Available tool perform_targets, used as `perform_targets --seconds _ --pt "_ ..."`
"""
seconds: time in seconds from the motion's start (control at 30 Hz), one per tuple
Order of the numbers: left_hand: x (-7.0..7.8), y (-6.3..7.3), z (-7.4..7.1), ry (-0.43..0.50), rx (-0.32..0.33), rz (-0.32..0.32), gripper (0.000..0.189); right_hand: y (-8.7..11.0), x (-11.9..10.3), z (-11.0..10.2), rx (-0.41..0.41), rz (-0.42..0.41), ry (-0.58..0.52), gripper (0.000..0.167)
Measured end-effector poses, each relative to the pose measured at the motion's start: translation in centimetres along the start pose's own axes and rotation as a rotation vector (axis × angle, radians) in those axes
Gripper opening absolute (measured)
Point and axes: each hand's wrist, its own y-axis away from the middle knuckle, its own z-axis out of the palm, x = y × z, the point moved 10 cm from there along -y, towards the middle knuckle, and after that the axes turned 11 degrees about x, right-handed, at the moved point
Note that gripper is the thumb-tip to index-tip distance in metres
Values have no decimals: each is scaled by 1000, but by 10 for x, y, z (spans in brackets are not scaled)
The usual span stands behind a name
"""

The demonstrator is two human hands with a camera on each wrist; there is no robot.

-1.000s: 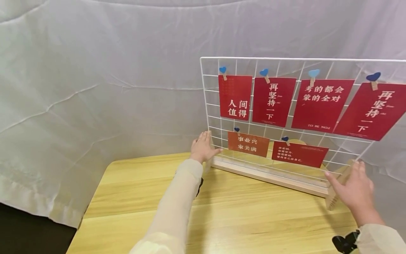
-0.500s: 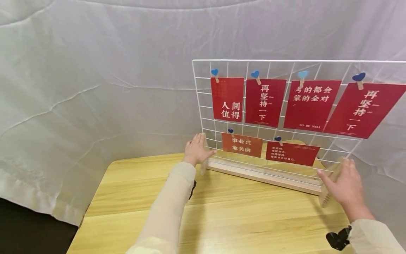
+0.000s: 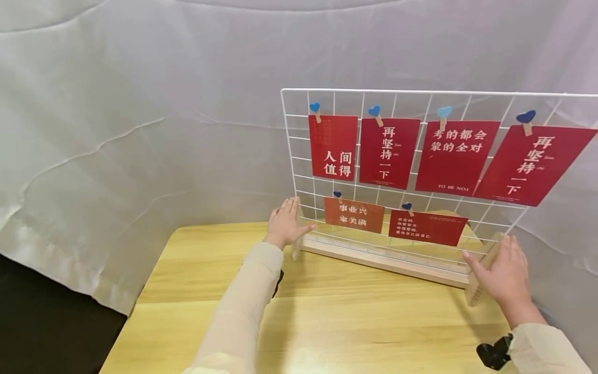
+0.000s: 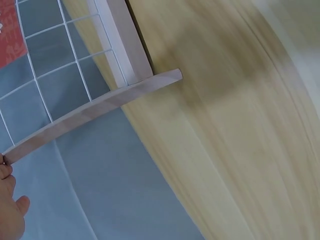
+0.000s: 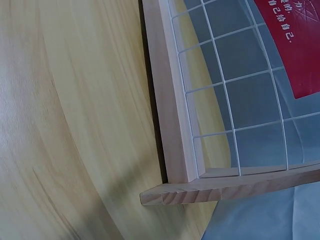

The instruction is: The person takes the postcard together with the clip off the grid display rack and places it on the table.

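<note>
A white wire grid rack [image 3: 299, 156] stands upright on a wooden base [image 3: 383, 264] with wooden end pieces. My left hand [image 3: 284, 224] touches the left end piece [image 4: 100, 106], its thumb stretched out apart from the fingers. At the opposite side, my right hand [image 3: 506, 270] lies against the right end piece [image 5: 220, 194], fingers extended and thumb pointing towards the grid. Several red cards [image 3: 452, 166] hang from the grid by heart-topped clothespins [image 3: 444, 114] in shades of blue. An orange-red card [image 3: 354, 215] hangs in the lower row. The right hand is outside its wrist view.
The rack is on a wood-grain table [image 3: 224, 270], near its back edge. Pale cloth [image 3: 187, 130] hangs behind and to the left. A dark area [image 3: 51, 322] lies below the cloth at the lower left.
The rack has slid left across the table, with both hands moving along at its ends. The head view has also shifted slightly. The cards still hang in their places.
</note>
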Motion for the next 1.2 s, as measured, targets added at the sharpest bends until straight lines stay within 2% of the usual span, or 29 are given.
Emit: perform_targets --seconds 0.23,0.43,0.6,0.83,1.2 --pt "0 0 1 -46 -23 11 90 -3 0 -4 41 -39 -11 85" --pt "3 0 -2 -78 -2 48 88 -4 0 -7 43 -70 2 84" --pt "2 1 -2 -82 -7 51 87 -6 0 -8 51 -80 24 81" --pt "1 4 -1 -73 -12 59 85 -5 -1 -5 9 -45 40 85" --pt "2 5 -1 -50 37 75 84 -3 -3 -5 -40 -24 60 90"
